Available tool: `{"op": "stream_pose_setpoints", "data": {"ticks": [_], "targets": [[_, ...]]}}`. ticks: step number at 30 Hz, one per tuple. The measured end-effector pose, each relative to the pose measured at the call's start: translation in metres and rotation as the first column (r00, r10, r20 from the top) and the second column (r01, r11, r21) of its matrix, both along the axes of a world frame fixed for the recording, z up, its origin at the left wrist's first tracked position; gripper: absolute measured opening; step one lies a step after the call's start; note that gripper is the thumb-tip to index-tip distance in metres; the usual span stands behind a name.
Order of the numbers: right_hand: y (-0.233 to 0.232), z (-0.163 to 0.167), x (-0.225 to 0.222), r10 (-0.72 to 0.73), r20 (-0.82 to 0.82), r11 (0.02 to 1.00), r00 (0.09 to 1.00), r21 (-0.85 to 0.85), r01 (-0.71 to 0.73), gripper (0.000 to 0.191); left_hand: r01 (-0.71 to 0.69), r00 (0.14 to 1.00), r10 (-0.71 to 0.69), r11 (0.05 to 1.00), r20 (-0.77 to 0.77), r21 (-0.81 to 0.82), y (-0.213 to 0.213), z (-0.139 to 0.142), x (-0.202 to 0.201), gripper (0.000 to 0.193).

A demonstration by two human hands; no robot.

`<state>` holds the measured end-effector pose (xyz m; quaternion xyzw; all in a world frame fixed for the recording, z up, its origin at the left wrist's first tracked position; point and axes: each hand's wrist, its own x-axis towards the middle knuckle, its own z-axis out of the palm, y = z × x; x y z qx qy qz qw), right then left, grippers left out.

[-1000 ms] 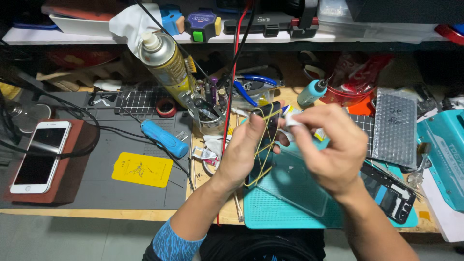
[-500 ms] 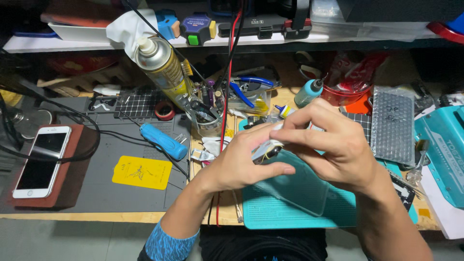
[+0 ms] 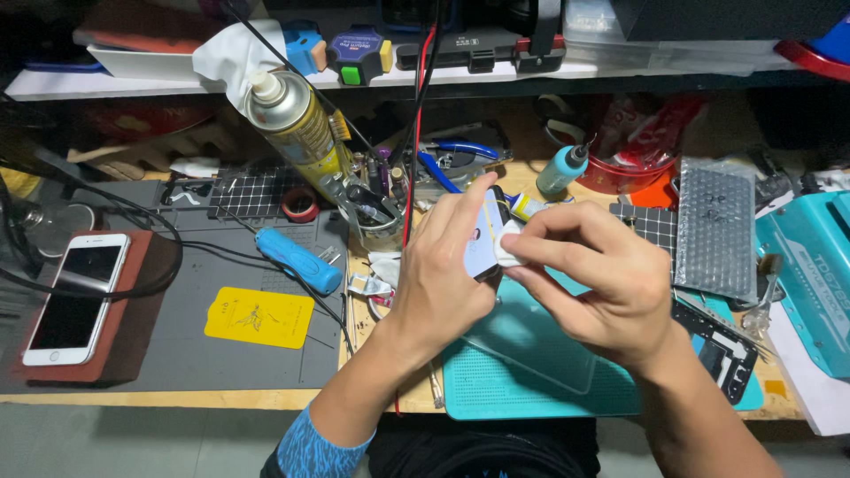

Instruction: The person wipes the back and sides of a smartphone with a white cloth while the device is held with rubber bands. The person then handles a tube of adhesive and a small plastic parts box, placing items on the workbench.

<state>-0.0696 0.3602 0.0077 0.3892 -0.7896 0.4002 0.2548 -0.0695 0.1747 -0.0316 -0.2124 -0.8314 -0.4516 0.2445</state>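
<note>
Left hand: closed around a small phone, held upright at frame centre above the teal mat.
Right hand: pinching a white wipe against the phone.
Technique: light, even strokes; steady the phone firmly.

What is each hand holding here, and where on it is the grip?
The left hand holds a phone by its long edges, tilted up. The right hand pinches a small white wad in its fingers, pressed against the phone.
</note>
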Motion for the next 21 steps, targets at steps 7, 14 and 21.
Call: {"op": "stream_pose_setpoints", "data": {"ticks": [7,14,21], "targets": [[0.006,-0.011,0.002,-0.052,-0.031,0.998,0.998,-0.029,0.051,0.024,0.031,1.000,-0.031,1.000,-0.002,-0.002,0.002,-0.001,-0.001,0.078],[0.012,-0.011,-0.003,-0.150,0.071,0.971,0.986,-0.175,0.160,0.024,0.274,0.911,-0.360,0.893,0.201,0.356,-0.001,-0.002,0.001,0.065],[0.009,-0.007,-0.010,-0.075,0.093,0.975,0.993,-0.202,0.093,0.019,0.245,0.441,-0.884,0.281,0.152,0.928,-0.012,-0.011,-0.010,0.050]]}}
